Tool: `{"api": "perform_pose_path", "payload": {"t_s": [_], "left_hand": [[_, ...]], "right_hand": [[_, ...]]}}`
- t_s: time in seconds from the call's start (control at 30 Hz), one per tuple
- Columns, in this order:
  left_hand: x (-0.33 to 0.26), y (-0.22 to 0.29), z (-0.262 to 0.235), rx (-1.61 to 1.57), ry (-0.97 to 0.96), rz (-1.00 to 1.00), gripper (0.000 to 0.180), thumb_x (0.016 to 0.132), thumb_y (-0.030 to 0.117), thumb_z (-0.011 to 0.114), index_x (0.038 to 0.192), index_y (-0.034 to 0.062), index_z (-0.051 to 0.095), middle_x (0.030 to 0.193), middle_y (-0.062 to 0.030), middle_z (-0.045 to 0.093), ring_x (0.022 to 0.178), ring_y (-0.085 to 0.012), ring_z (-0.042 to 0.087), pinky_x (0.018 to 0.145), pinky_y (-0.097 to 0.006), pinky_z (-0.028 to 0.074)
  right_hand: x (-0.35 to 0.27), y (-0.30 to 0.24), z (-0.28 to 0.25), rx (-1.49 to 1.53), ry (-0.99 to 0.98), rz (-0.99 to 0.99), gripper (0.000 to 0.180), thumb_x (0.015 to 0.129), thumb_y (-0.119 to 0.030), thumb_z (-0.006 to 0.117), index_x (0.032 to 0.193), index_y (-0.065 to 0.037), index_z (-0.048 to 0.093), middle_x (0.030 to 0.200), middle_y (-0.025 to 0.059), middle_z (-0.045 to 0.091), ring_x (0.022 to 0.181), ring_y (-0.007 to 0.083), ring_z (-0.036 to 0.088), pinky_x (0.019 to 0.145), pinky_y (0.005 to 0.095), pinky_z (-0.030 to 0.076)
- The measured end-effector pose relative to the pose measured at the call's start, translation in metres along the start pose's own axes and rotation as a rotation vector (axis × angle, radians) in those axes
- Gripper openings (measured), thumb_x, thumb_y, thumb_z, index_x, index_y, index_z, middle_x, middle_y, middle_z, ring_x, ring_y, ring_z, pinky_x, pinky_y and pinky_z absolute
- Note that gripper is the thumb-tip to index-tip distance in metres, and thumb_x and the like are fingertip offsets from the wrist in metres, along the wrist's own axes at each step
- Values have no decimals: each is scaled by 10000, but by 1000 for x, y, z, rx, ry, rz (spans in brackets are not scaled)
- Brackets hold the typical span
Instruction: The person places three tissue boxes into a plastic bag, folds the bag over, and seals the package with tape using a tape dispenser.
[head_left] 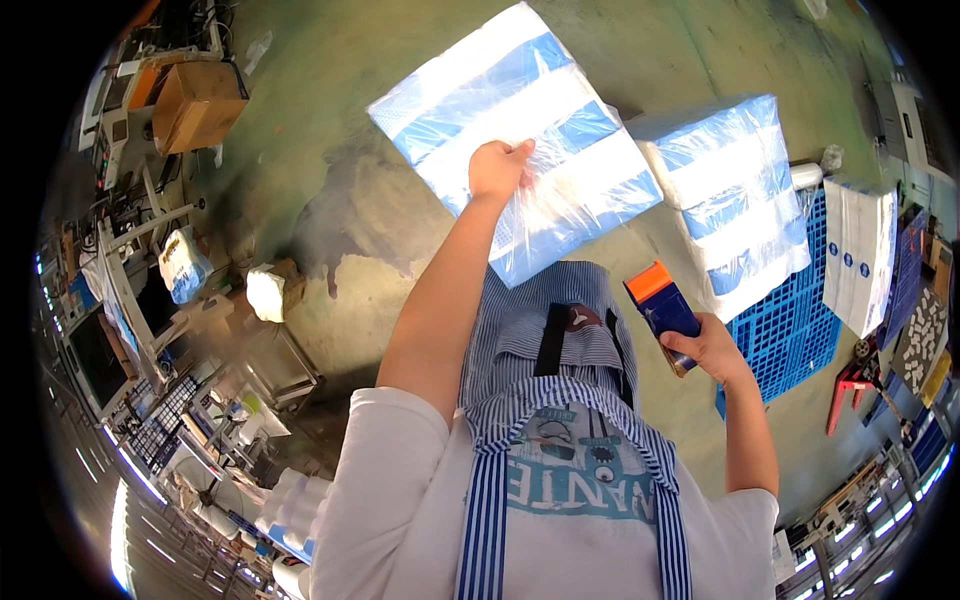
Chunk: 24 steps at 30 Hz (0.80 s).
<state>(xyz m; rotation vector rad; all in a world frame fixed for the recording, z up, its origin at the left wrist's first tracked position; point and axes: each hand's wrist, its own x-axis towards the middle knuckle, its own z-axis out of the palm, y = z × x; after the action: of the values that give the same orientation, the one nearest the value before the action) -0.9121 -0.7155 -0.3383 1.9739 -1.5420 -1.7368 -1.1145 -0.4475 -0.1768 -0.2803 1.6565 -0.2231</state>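
My left hand (500,170) is closed on the clear film of a blue-and-white plastic-wrapped pack (575,130), near its middle. The pack is large and blocky, and it sits tilted in front of me; what it contains is hard to make out through the shiny film. In my right hand (712,350), at my right side, is a dark blue can (672,312) with an orange cap, held by its lower part. The cap points up and away to the left. A second wrapped pack (740,215) of the same kind stands just right of the first.
A blue plastic pallet (785,335) lies at the right, with white bundles (862,255) beside it. Farther right is a red metal stand (848,395). A cardboard box (198,107) and machinery line the left. A dark stain (365,215) marks the green floor (310,60).
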Motion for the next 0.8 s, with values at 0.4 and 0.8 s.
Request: {"api": "perform_pose_path", "payload": {"t_s": [0.4, 0.8], "left_hand": [[-10, -5, 4, 149, 112, 144, 362, 800, 336, 670, 819, -22, 617, 709, -125, 631, 634, -175, 614, 579, -295, 466], [-84, -40, 92, 1294, -361, 1551, 446, 816, 115, 460, 1245, -2, 493, 1404, -97, 381, 1332, -199, 299, 1100, -366, 211]], "right_hand": [[103, 45, 10, -166, 181, -142, 547, 668, -474, 718, 741, 64, 650, 656, 177, 630, 613, 268, 634, 605, 361, 487], [141, 41, 11, -225, 217, -121, 596, 637, -482, 734, 738, 99, 648, 655, 170, 623, 572, 237, 604, 563, 353, 471]]}}
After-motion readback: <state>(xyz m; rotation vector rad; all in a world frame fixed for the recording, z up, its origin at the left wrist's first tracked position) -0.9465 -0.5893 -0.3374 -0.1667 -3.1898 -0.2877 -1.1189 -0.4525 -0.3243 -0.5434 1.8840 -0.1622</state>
